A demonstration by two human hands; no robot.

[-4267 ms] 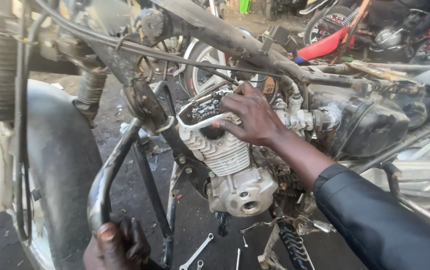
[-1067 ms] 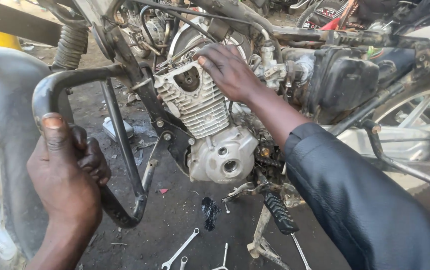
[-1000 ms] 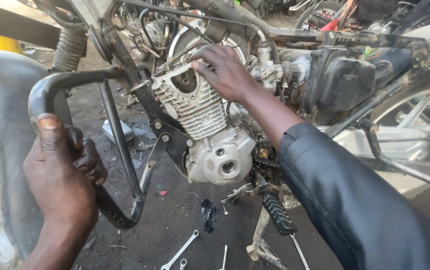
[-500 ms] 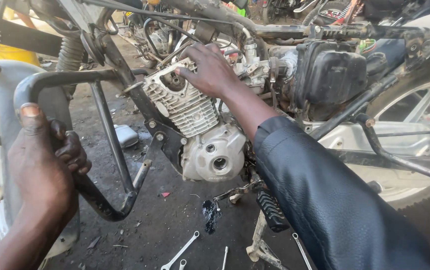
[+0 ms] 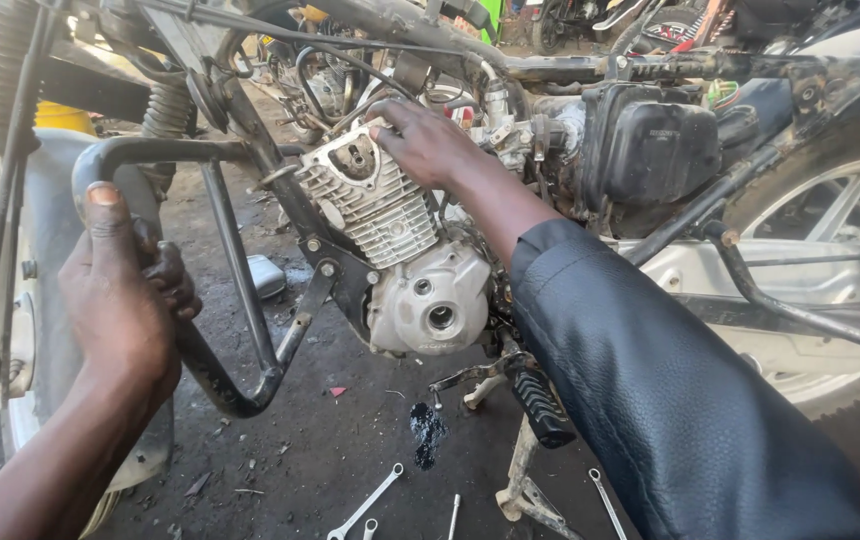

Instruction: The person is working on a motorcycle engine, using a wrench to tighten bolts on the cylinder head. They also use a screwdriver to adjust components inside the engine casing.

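Gripping the Crash Bar, Fingers on the Cylinder Head

Standing stripped of its tank, the motorcycle (image 5: 650,180) fills the view, its bare frame running across above both hands. Just left of the left fingers sits the pale front mudguard (image 5: 35,260). The black crash bar (image 5: 235,300) loops from those fingers down and back toward the engine. Below the right fingers hangs the finned engine cylinder (image 5: 375,205), with the rounded grey crankcase cover (image 5: 435,300) beneath it. The left hand (image 5: 120,290) is closed tight around the crash bar's upper bend, thumb pointing up. The right hand (image 5: 425,140), sleeved in dark leather, rests with fingers (image 5: 390,115) bent loosely on the cylinder's top edge, clasping nothing that shows. Far below both hands, spanners (image 5: 370,500) lie on the dirt floor.
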